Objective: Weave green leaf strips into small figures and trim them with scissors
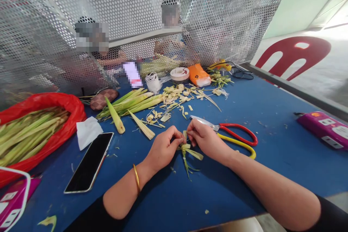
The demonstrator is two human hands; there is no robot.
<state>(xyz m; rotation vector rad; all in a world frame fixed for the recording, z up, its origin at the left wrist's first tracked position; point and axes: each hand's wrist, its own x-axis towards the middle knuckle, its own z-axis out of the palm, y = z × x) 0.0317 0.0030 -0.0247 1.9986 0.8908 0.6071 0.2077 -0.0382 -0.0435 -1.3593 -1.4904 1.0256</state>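
Bright whitish glare at upper right, soft shadows, wide-angle edge distortion

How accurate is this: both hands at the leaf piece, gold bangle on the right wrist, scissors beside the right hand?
Wrong wrist: the head view shows the gold bangle on the left wrist. Rest stands: left hand and right hand at the leaf piece, scissors beside the right hand.

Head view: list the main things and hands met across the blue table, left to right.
Red bag, dark-screened phone, left hand, folded leaf piece, right hand, red-and-yellow-handled scissors, purple power strip at the right edge.
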